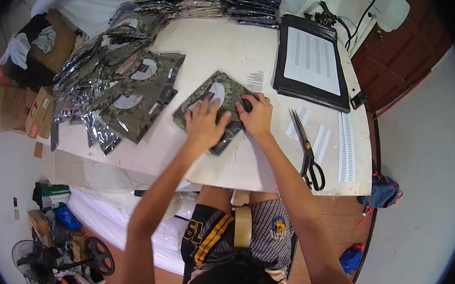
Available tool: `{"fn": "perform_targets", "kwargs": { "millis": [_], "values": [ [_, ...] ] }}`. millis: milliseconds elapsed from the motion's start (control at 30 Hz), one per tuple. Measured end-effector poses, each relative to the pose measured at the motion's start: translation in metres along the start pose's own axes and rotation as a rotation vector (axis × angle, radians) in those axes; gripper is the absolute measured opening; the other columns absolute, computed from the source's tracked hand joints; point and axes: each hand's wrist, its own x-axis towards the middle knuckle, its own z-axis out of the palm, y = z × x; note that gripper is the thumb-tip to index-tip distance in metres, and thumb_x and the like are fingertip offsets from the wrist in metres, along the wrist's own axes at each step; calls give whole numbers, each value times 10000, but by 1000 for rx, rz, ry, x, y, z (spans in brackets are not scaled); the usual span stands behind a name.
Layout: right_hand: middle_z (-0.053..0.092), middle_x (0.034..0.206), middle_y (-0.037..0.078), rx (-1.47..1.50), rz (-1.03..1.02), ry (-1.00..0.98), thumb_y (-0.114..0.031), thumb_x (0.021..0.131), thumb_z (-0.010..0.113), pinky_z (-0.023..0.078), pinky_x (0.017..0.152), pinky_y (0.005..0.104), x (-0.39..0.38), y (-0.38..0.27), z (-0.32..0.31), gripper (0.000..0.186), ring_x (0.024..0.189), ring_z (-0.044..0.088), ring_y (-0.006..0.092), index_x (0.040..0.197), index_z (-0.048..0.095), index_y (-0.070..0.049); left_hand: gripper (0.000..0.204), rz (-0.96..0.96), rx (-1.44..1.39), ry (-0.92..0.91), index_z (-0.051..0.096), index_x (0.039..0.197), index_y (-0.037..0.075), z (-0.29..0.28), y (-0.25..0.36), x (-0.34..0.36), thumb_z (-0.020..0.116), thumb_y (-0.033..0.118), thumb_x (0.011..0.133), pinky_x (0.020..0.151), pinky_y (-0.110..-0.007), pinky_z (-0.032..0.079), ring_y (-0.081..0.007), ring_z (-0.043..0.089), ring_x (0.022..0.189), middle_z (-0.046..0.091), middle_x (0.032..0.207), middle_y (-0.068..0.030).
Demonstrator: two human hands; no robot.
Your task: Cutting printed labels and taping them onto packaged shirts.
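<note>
A camouflage garment [190,115], folded in a clear bag with a round white panel, lies angled on the white table [177,40]. My left hand [205,125] rests on it, fingers spread and open. My right hand [256,117] is at its right side, fingers curled and gripping a dark part of the package, whose detail is partly hidden. Black scissors [307,149] lie beside my right forearm, near printed paper label strips [345,152]. Left of my hands, several similar bagged garments [143,118] lie in an overlapping pile.
More bagged stacks [253,3] line the back. A black board with a printed sheet [313,63] lies back right. Boxes [11,112] stand left; a fan [30,260] and bundles sit below. Bags [377,190] lie at right by a wall; a brown door [377,68] is behind.
</note>
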Motion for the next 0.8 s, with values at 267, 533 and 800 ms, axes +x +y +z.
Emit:
{"fn": "perform_targets", "kwargs": {
  "millis": [267, 533, 800],
  "values": [
    [662, 726, 123, 314, 194, -188, -150, 705, 760, 500, 601, 322, -46, 14, -45, 187, 630, 630, 231, 871, 730, -69, 548, 366, -160, -212, 554, 1322, 196, -25, -34, -18, 615, 462, 847, 1122, -570, 94, -381, 194, 1416, 324, 1501, -152],
    [688, 753, 123, 349, 271, -474, -145, 715, 744, 530, 648, 363, -104, -12, -109, 218, 636, 651, 243, 918, 725, -67, 564, 195, -117, 46, 499, 1374, 241, 5, -19, -66, 539, 524, 888, 1113, -582, 111, -409, 201, 1404, 264, 1520, -183],
    [643, 863, 181, -321, 253, -30, -132, 737, 658, 522, 789, 419, -146, 30, -195, 245, 812, 623, 367, 937, 671, 9, 521, 209, -23, 96, 586, 1273, 165, -6, 12, -68, 620, 451, 839, 1102, -565, 166, -393, 289, 1359, 354, 1464, -179]
  ]
}}
